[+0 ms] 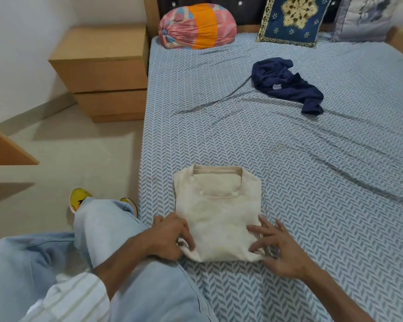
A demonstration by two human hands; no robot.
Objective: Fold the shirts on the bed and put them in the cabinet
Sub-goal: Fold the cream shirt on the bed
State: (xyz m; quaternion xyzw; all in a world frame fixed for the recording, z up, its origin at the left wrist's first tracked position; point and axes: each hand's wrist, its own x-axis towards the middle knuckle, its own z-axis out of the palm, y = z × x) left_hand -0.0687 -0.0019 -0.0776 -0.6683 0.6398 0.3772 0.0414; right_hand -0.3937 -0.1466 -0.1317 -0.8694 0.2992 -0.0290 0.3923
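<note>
Cream shirt (218,219), folded into a compact rectangle, lies on the bed (289,159) near its front-left edge, neckline facing away from the person, collar band visible at the top. Left hand (170,238) grips the shirt's near-left corner, fingers curled round the fabric edge. Right hand (277,247) sits at the near-right corner, fingers spread and fairly straight, fingertips pressing on the fabric, not closed around it.

Navy shirt (286,84) lies crumpled and unfolded farther up the bed, well apart from the cream one; a small pale label shows on it, writing too small to read. No readable text or brand anywhere.

Bed sheet is blue-and-white herringbone pattern, wrinkled. At the headboard end: a pink-and-orange bolster (197,26), a blue cushion (293,19) with gold ornament, and a grey-blue pillow (368,17) at the far right.

Wooden nightstand (102,70) with two drawers stands left of the bed on the floor. Person wears light blue jeans (130,270), a striped pale sleeve (72,298), and a yellow shoe (79,198).
</note>
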